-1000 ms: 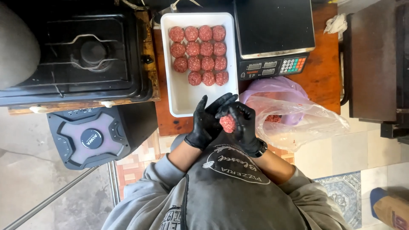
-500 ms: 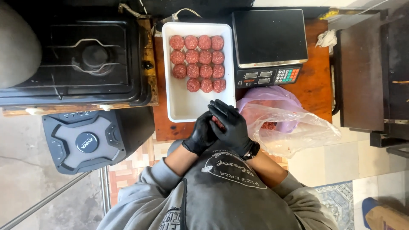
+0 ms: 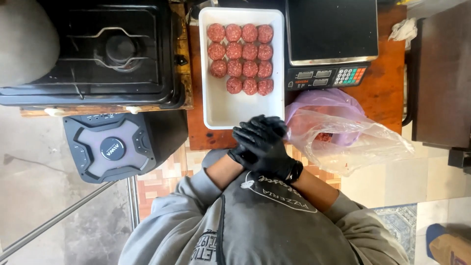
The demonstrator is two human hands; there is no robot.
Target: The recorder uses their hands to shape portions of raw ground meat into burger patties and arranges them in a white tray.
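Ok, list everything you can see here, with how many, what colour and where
Meatballs: fifteen, red, in rows at the far end of the tray.
Tray: one, white, on the wooden table, ahead of the hands.
Scale: one, black with a keypad, right of the tray.
Plastic bag: one, clear over purple, some red meat inside, right of the hands.
Table: one, brown wood.
Stove: one, black, left of the tray.
Speaker: one, grey and black, below the stove.
Crumpled cloth: one, white, far right of the table.
Left hand and right hand: black gloves, pressed together over the table's near edge; what is between them is hidden.
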